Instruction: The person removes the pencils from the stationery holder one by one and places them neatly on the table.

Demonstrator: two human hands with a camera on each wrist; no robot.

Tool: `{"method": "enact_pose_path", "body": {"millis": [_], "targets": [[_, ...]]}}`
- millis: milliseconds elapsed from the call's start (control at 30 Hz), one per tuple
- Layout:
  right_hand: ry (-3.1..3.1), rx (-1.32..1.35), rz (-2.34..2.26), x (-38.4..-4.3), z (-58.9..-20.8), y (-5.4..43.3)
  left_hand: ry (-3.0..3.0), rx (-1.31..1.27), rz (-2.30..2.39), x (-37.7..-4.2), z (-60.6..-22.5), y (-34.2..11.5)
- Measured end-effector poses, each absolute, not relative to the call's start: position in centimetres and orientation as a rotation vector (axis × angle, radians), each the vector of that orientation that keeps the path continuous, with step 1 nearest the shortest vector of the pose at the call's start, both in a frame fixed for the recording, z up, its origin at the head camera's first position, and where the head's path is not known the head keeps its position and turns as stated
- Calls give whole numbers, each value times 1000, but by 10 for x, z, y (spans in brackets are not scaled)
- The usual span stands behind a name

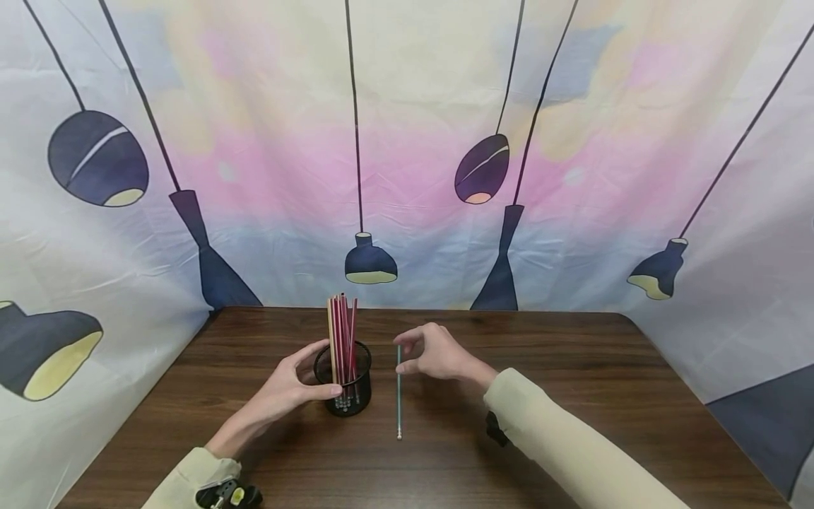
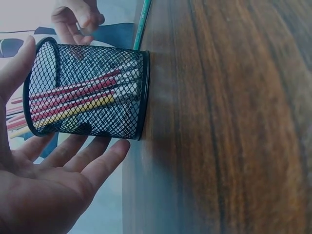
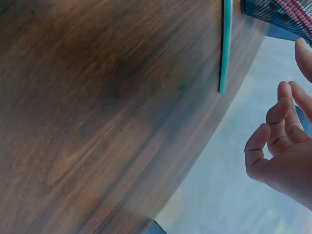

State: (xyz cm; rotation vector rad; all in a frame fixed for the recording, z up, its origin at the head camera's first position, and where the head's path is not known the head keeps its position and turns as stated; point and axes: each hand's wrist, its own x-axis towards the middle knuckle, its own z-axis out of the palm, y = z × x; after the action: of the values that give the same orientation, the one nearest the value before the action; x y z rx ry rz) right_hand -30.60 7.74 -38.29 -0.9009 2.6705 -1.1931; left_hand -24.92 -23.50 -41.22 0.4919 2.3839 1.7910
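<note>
brown bench (image 1: 610,371): teal pencil (image 1: 398,403) lies flat beside the mesh cup (image 1: 357,400). right grip (image 1: 435,353) above it, thumb and fingers apart, empty; left grip (image 1: 286,385) spans the cup, holding it. best: pinch mid-shaft, cup steady.

Brown wood-grain table (image 1: 445,470), black mesh cup (image 1: 360,393) upright, teal pencil (image 1: 399,406) lying flat nearby

Teal pencil (image 3: 225,48) cropped in both wrist views, mesh cup (image 3: 274,13) in right.

Mesh cup (image 1: 360,393): metal. Teal pencil (image 1: 398,403): smooth. Table (image 1: 445,481): smooth wood-grain, faint sheen. Backdrop (image 1: 286,177): matt, wrinkled cloth.
</note>
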Motion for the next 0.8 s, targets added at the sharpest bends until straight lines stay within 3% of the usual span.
{"method": "enact_pose_path", "body": {"millis": [800], "targets": [[2665, -989, -1338, -293, -363, 56, 2341, 495, 1806, -250, -415, -237]]}}
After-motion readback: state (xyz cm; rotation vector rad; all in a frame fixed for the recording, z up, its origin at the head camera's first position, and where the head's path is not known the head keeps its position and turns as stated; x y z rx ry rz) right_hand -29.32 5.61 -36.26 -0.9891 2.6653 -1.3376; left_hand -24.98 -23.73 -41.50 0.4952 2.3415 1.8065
